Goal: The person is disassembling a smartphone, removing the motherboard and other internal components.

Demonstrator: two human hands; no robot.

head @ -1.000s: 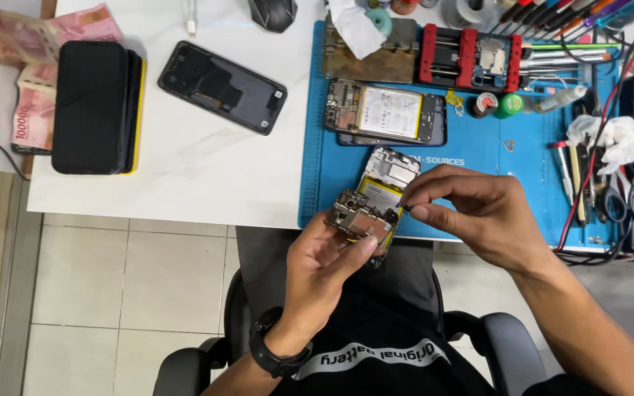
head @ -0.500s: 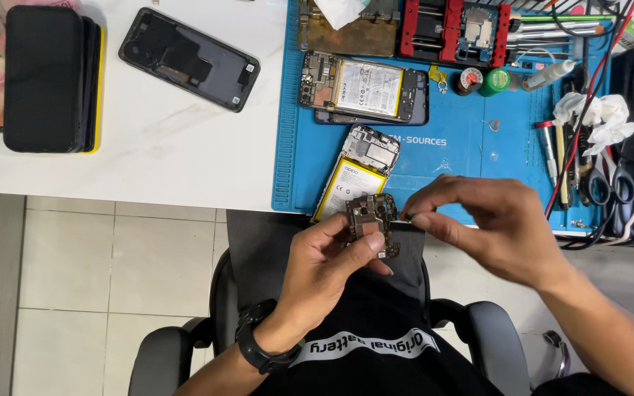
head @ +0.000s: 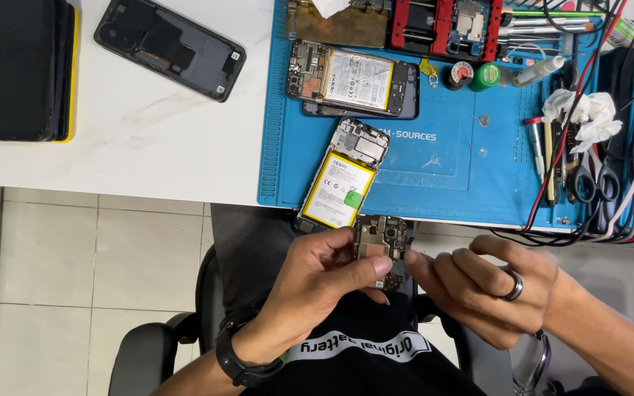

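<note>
My left hand holds a small dark phone circuit board over my lap, just below the table edge, thumb across its lower face. My right hand, a dark ring on one finger, has its fingertips at the board's right edge; whether it grips anything is unclear. Just above the board, an opened phone with a yellow-edged battery lies tilted at the front edge of the blue work mat. A second opened phone with a white battery lies further back on the mat.
A black phone back cover and a black case on a yellow item lie on the white table. A red holder, small round pots, tweezers, scissors, red and black cables and crumpled tissue crowd the mat's right side.
Both hands with the board have come down off the mat edge to my lap. My right hand has drawn to the board's right side. The view has moved closer and left.
</note>
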